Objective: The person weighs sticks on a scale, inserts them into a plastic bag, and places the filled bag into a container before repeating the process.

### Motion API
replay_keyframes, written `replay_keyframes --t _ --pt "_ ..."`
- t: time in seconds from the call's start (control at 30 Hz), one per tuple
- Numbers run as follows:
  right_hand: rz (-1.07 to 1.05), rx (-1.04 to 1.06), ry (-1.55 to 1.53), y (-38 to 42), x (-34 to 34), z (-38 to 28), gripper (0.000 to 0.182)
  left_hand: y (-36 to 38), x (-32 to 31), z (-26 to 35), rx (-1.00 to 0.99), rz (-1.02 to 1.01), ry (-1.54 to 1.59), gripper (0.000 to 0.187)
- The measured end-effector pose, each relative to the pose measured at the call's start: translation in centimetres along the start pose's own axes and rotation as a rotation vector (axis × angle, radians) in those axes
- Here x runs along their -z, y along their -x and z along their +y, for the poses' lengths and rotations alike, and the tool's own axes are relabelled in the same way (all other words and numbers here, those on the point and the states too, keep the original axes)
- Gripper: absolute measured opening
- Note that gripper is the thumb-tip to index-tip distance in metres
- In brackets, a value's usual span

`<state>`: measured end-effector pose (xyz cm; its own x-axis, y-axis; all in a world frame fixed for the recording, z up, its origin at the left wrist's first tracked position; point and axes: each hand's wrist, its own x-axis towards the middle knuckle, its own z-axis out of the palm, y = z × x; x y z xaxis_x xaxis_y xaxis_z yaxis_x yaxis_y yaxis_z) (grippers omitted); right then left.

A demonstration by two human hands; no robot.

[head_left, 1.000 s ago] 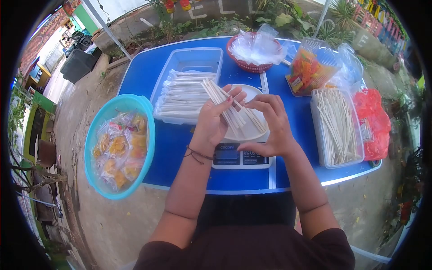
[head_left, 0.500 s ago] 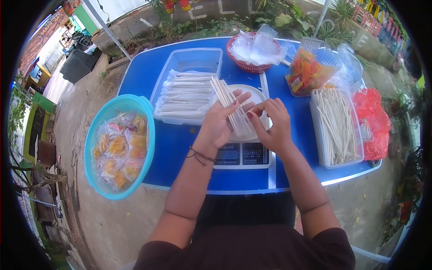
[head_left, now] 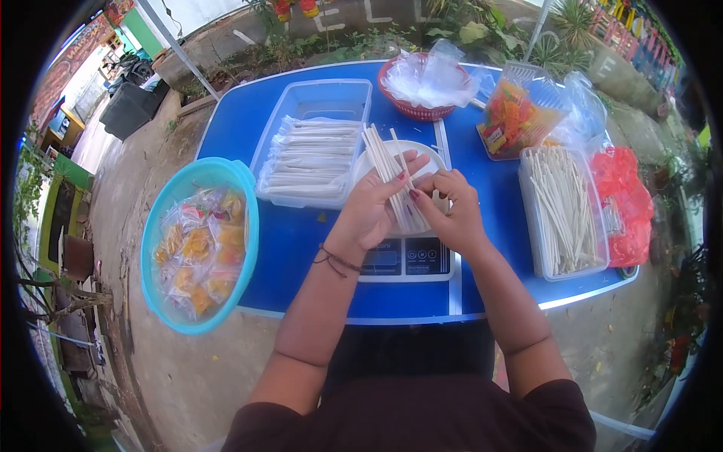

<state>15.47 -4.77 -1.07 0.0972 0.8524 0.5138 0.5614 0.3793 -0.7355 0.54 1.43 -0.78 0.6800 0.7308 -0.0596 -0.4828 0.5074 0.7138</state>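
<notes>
A small bundle of pale sticks (head_left: 384,162), with clear plastic about its lower end, lies across my left hand (head_left: 370,205), the thumb over it. One stick (head_left: 401,151) leans apart from the others. My right hand (head_left: 453,207) is at the right side of the bundle, thumb and index finger pinched near that stick; what they grip is too small to tell. Both hands are over the white round plate (head_left: 429,154) of a kitchen scale (head_left: 429,258).
On the blue table (head_left: 294,271) are a tray (head_left: 331,92) of wrapped sticks, a red basket (head_left: 422,113) of plastic bags, a tub (head_left: 561,211) of loose sticks, a container (head_left: 516,117) of colourful packets and a red bag (head_left: 625,203). A turquoise basin (head_left: 148,279) of bagged snacks stands left.
One stick now stands apart from the bundle at an angle. The bundle has tilted more upright, and my right hand has shifted slightly left and its fingers have closed in.
</notes>
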Motion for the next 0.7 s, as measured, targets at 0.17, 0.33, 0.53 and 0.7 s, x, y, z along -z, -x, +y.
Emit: replay_keyframes --t 0.17,0.33,0.53,0.7 --pt "0.004 -0.059 -0.076 0.1 0.3 0.2 0.009 0.1 -0.3 0.3 -0.006 0.001 0.013 0.040" --pt "0.079 -0.082 0.009 -0.1 0.7 0.0 0.008 0.0 0.1 0.2 -0.068 0.079 0.012 0.039" --pt "0.117 -0.009 0.253 -0.5 1.2 0.6 0.011 -0.2 0.6 0.5 -0.262 0.240 0.067 0.035" --pt "0.173 0.140 0.326 -0.6 1.0 0.0 0.012 -0.2 0.3 0.6 -0.203 0.139 0.083 0.037"
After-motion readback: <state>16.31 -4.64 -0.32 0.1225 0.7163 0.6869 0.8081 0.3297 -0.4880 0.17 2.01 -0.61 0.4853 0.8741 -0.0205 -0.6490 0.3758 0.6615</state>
